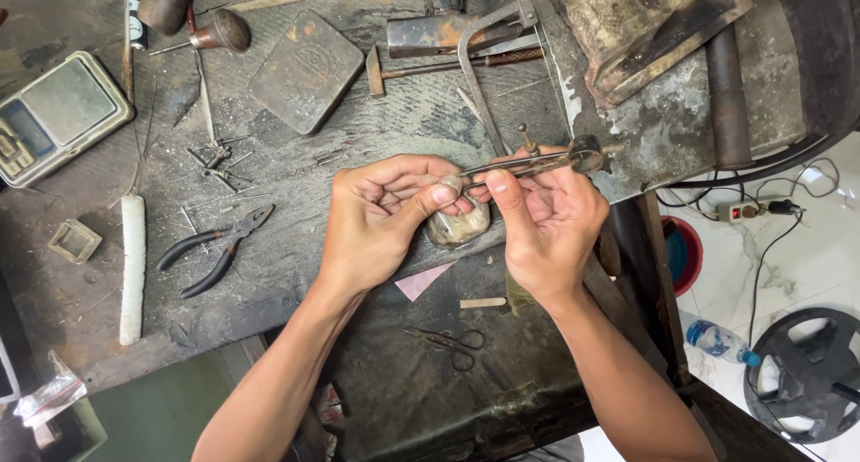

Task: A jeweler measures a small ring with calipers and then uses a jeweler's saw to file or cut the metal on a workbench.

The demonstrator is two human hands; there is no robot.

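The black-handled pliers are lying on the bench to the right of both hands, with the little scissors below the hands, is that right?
Not quite. The head view shows the black-handled pliers on the bench to the left of both hands, beyond the left hand. The little scissors do lie below the hands.

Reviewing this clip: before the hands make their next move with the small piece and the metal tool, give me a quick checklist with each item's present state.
1. Left hand has the small piece pinched between thumb and fingers: ok.
2. Right hand grips the metal divider-like tool: ok.
3. Tool tips meet the small piece: ok, they appear to touch it, though the contact is too small to be sure.
4. Pale stone-like block sits under the hands as support: cannot tell if the hands rest on it.
5. Pliers and small scissors lie apart from both hands: ok.
6. Workbench edge near the hands is free of loose tools: ok.
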